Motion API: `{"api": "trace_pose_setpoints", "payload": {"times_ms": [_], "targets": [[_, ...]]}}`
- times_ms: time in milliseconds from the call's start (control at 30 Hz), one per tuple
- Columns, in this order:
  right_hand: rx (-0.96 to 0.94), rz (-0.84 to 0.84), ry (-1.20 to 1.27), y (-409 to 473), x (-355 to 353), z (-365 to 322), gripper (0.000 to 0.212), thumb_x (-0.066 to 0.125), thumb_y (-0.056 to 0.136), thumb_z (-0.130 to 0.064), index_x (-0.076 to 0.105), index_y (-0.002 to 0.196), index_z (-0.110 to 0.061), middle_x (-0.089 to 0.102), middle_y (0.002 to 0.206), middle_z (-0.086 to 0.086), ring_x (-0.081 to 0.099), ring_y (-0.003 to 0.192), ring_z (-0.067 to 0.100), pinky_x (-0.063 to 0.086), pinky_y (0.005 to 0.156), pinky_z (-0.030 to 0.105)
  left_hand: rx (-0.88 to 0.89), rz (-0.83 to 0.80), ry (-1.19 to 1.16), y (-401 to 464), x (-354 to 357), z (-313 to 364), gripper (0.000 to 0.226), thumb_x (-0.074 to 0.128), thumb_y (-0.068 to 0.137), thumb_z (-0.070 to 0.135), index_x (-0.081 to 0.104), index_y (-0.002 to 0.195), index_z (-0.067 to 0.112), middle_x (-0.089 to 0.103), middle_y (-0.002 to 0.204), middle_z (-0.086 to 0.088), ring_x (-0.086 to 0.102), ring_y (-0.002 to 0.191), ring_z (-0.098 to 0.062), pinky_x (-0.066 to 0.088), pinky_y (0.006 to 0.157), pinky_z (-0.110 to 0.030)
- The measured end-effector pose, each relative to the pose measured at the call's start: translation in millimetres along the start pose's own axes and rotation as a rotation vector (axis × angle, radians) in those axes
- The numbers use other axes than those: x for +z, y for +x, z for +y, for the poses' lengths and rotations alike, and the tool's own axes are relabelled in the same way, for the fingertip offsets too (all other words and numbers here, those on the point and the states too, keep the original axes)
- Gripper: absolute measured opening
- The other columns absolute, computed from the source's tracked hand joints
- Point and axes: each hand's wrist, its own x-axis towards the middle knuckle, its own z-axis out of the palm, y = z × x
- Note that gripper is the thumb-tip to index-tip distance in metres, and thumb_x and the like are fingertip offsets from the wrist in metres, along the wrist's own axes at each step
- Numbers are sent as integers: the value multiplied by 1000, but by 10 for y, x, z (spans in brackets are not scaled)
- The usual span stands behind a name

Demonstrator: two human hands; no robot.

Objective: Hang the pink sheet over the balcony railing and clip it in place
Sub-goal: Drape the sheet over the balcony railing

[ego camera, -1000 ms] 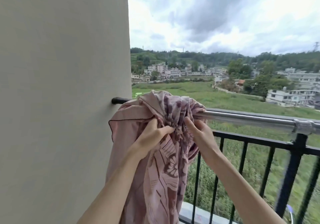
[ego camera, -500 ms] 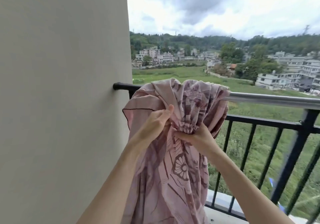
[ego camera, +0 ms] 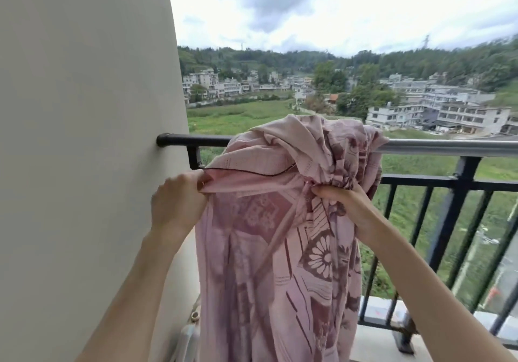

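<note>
The pink sheet (ego camera: 280, 249), printed with dark purple flowers, lies bunched over the balcony railing (ego camera: 448, 148) near its wall end and hangs down on my side. My left hand (ego camera: 176, 201) grips the sheet's dark-piped edge close to the wall and holds it out to the left. My right hand (ego camera: 347, 201) clutches a gathered bunch of cloth just below the rail. The stretch of hem between my hands is taut. No clip is in view.
A cream wall (ego camera: 84, 137) stands close on the left, where the black rail end (ego camera: 168, 140) meets it. Black bars (ego camera: 448, 221) run below the silver rail to the right. A pale object (ego camera: 187, 336) sits low by the wall, partly behind the sheet.
My left hand has slid left along the sheet's edge toward the wall, drawing the hem out. My right hand keeps its bunch below the rail. The view has shifted left.
</note>
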Motion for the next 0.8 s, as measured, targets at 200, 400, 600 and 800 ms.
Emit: {"api": "trace_pose_setpoints", "payload": {"times_ms": [200,400,600,800], "targets": [[-15,-74,58,65,118,-199,25,77,59,-24,73,84,-21,75,84,7,72,78,25,56,69,33,-166,-119,-473,324,-306,-78,10,68,80,14,74,87,18,65,52,8,52,37,-8,39,42,-15],[33,-76,96,92,124,-298,21,72,72,-11,71,92,-7,74,76,12,71,66,24,56,58,29,-196,-34,-634,453,-290,31,28,57,80,-6,71,100,9,71,96,-11,66,85,-19,52,83,-28],[103,-152,187,89,117,-456,39,77,57,-20,72,91,-2,71,85,19,69,70,29,56,74,38,173,-303,-145,501,-165,140,89,78,63,48,26,134,43,35,126,-6,31,122,-25,22,109,-42],[89,-157,161,100,76,-559,43,76,55,-21,70,93,-1,71,83,18,68,65,27,57,63,33,103,97,-125,472,78,294,25,59,81,9,61,105,11,61,91,-18,51,96,-36,40,74,-37]]}}
